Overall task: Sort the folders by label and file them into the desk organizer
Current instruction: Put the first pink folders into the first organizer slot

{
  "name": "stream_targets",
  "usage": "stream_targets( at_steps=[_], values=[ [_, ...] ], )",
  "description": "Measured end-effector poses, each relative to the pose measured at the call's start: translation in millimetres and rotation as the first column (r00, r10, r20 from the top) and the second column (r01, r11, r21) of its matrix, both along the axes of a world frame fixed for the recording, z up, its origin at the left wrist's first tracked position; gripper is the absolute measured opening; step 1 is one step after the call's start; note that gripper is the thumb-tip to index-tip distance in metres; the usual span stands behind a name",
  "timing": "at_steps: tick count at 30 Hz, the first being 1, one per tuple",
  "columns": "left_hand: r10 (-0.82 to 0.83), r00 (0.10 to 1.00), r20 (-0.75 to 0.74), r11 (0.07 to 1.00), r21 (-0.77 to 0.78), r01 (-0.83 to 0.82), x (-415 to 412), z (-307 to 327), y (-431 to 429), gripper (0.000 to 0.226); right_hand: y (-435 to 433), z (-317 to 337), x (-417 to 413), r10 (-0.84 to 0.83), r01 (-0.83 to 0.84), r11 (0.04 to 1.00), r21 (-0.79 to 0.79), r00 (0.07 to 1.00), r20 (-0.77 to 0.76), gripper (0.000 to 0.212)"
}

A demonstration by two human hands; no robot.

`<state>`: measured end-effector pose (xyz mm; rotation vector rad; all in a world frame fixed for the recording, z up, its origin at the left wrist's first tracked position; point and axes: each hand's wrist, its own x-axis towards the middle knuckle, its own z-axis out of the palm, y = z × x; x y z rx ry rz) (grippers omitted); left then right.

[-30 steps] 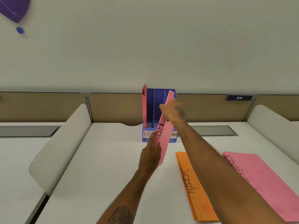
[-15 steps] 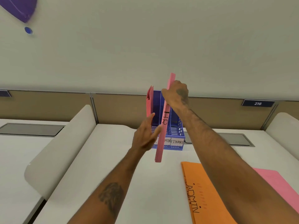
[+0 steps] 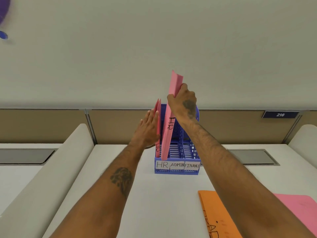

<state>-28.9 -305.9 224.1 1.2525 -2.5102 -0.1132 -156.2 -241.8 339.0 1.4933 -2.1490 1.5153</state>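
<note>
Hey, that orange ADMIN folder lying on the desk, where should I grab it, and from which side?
Judging by its pose, take the orange folder by its long left edge, coming from the left. It lies flat on the desk, that edge borders bare surface, and the pink folder lies to its right. Slide fingers under, thumb on top.

Bright, even, diffuse light leaves only faint shadows, with wide-angle bowing at the edges and motion blur in the top-left corner.
</note>
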Motion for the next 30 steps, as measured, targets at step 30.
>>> stream_targets(
  at_steps=[30],
  values=[
    [-0.052, 0.998, -0.03, 0.998, -0.019, 0.052, 11, -26, -36, 0.083, -67, -144, 8, 0.033, -0.003, 0.93, 0.368, 0.997, -0.074, 0.049]
  ],
)
